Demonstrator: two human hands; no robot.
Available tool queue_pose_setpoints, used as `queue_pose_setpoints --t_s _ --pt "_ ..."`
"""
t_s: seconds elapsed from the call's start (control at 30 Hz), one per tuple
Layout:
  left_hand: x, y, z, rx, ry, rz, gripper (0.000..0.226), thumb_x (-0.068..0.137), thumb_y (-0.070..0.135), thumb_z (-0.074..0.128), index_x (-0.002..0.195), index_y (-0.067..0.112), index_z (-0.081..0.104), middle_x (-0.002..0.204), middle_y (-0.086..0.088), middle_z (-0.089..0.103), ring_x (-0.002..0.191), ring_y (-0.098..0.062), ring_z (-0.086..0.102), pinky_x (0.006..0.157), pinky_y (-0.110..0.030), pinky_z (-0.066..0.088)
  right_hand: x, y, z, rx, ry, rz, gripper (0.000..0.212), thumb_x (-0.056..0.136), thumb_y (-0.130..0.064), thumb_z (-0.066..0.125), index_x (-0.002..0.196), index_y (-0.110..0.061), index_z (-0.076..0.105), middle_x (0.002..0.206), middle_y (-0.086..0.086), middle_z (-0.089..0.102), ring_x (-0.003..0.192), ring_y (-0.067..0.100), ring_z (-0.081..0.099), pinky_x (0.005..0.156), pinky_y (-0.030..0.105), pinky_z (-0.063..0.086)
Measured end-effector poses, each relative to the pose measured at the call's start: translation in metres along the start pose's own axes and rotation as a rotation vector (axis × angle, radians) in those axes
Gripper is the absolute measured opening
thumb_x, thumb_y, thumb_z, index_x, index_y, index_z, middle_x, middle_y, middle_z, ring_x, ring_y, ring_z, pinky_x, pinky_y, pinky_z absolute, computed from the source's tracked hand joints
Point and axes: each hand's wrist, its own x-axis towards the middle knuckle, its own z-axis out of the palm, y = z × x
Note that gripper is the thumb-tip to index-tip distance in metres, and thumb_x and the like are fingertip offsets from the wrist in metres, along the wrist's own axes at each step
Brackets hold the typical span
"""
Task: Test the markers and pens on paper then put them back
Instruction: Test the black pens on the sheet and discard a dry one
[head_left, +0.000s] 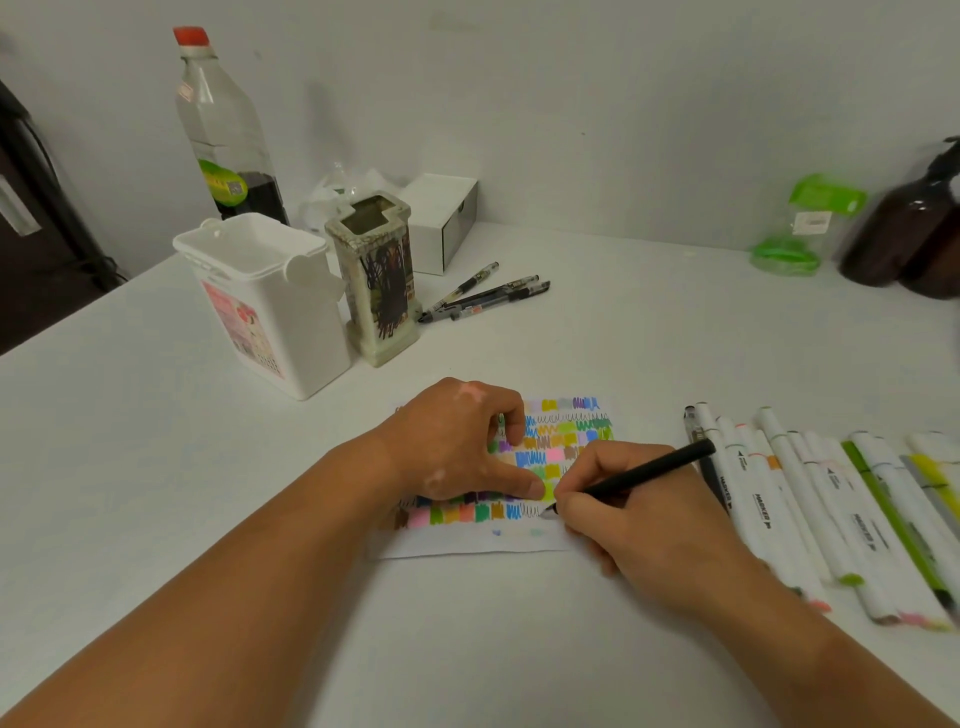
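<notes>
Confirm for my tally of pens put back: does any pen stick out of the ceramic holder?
No: nothing rises above the ceramic holder rim, and a few black pens lie flat beside it.

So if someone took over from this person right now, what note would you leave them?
Right hand grips a black pen, tip on the paper.
Left hand presses the paper flat.
White markers lie in a row on the right; more pens lie beside the ceramic holder.
Done: many colour swatches.
Left: finish this pen, then put everything back.
</notes>
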Motion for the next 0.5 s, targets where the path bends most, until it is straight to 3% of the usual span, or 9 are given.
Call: queue_pose_setpoints --t_s 0.5 --pt "-0.0003 0.0005 -0.0003 -0.003 -0.005 -0.012 0.049 0.064 0.071 0.077 0.090 0.035 0.058 0.077 0.020 0.053 0.067 -0.006 0.052 0.055 -0.019 0.036 0.0013 0.0016 -0.0017 0.004 0.035 0.037 0.015 0.084 -0.015 0.070 0.072 -0.025 0.068 0.056 0.002 0.066 0.041 0.012 0.058 0.044 0.020 0.048"
